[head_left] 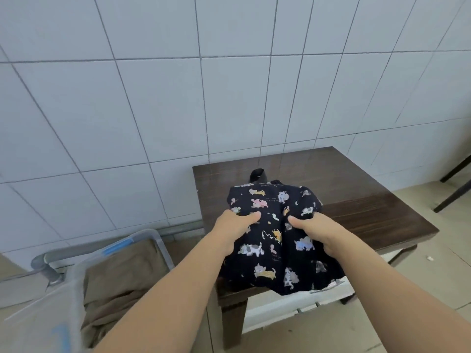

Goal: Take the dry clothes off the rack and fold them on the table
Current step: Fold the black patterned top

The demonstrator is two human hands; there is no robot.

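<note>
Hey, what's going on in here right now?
A person is handling laundry at a dark wooden table set against a tiled wall. Both hands grip a dark navy garment printed with small cartoon animals: the left hand and the right hand each pinch the bunched fabric, which hangs partly over the table's near edge. It is not folded yet. A small black object sits behind it. To the left, a clear plastic bin holds tan cloth.

Just two bare forearms in shot, no sleeves showing anywhere up to the bottom edge. Left hand (233, 226) and right hand (316, 230) are bare too, no gloves, rings or watch visible on either wrist.
</note>
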